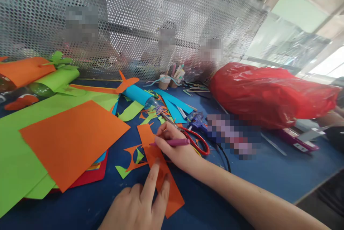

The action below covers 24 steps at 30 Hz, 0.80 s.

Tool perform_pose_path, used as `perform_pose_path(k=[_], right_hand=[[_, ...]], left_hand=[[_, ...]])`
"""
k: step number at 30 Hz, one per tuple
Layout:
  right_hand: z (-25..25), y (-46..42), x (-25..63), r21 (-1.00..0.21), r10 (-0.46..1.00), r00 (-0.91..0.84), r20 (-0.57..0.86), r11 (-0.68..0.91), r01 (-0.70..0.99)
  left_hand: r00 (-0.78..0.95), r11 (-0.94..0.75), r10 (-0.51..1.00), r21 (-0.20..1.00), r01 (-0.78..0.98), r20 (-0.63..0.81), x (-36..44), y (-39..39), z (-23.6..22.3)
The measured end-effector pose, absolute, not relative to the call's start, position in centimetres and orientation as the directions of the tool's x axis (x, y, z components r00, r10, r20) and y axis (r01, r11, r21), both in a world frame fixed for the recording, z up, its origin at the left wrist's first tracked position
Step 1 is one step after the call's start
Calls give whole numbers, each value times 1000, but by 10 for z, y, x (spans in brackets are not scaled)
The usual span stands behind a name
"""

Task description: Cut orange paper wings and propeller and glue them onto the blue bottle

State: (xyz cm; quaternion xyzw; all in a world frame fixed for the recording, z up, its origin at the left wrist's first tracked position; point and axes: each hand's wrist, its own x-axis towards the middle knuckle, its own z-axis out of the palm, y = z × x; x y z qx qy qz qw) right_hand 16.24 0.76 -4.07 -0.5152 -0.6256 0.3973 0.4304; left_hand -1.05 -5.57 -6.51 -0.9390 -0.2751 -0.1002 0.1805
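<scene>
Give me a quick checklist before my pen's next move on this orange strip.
1. Orange strip held down: ok, left hand fingers rest on it.
2. Pen gripped: ok, in the right hand.
3. Pen tip touching paper: cannot tell.
4. Scraps cleared away: not ok, some lie beside the strip.
5. Scissors nearby: ok, beside the right hand.
6. Glue gun cool: cannot tell.

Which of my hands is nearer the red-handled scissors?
Right. Your right hand is just beside the red-handled scissors; your left hand is farther off, closer to you, touching the orange strip.
</scene>
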Motion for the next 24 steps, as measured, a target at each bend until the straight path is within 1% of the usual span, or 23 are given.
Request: perform_pose_path(k=[3,6,13,19,24], right_hand=[[-46,11,162,-918,979,-66,195,206,338],[-46,17,166,-933,984,-36,175,177,313],[-45,21,173,-953,986,-122,112,142,268],[-50,20,171,-967,985,-141,101,131,220],[-48,19,171,-965,986,-135,101,130,226]], left_hand=[[843,-804,481,-263,534,241,-10,-51,-63],[847,-809,489,-256,529,206,-10,-49,-64],[848,-816,504,-233,530,163,-7,-51,-63],[838,-806,528,-227,546,141,-6,-51,-58],[838,-813,526,-205,545,143,-7,-51,-56]])
